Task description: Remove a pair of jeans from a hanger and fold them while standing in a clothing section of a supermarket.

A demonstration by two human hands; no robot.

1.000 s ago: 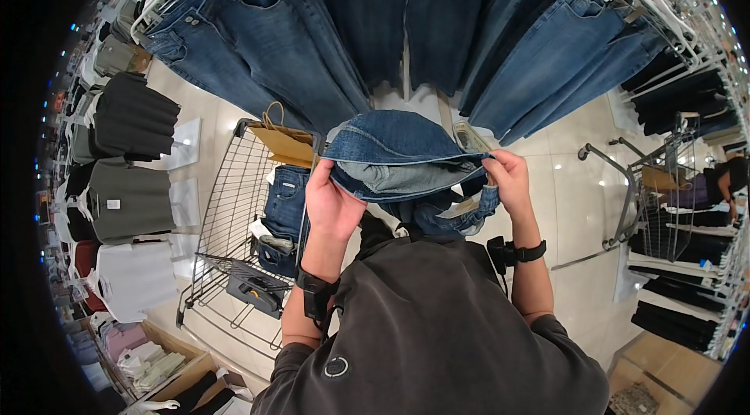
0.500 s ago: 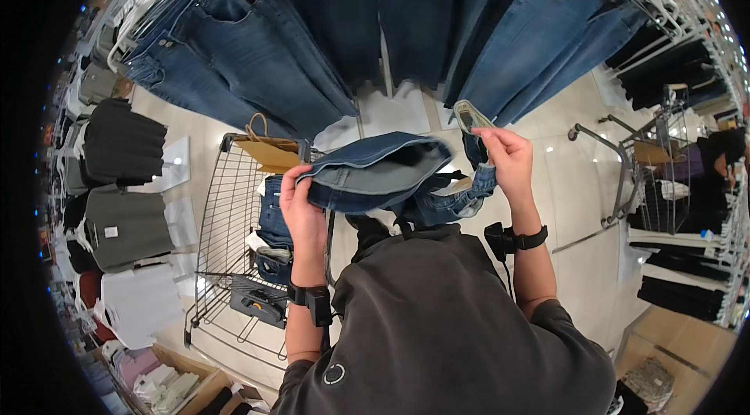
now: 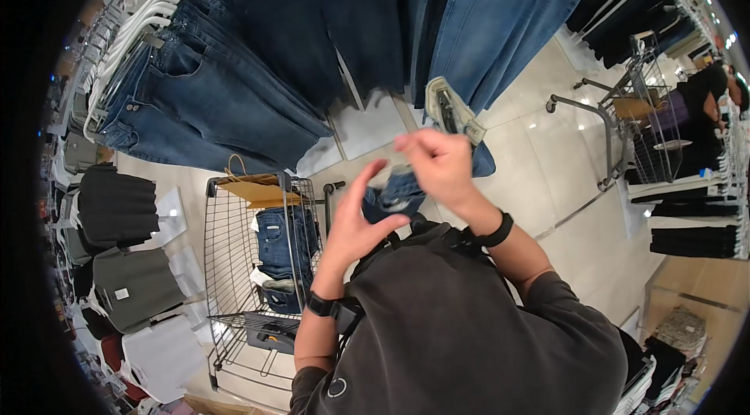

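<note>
A pair of blue jeans (image 3: 398, 194) is bunched up in front of my body, its pale-lined waistband (image 3: 455, 109) showing beyond my right hand. My left hand (image 3: 355, 229) is at the near left side of the jeans, thumb and fingers spread apart in a curve. Higher and to the right, my right hand (image 3: 441, 169) crosses in front of the denim with its fingers bent. Motion blurs those fingertips, and I cannot tell whether they grip the cloth. Part of the jeans is hidden behind my right hand and wrist.
A wire shopping cart (image 3: 258, 259) stands to my left, with folded jeans (image 3: 285, 243) and a brown paper bag (image 3: 262, 191) in it. Jeans on hangers (image 3: 211, 102) line the rack ahead. Another cart (image 3: 648, 118) and a person (image 3: 707, 106) are at the right.
My hands have come closer together, the right one moving left across the jeans. The left hand has let go of the denim edge it held. The view has turned slightly.
</note>
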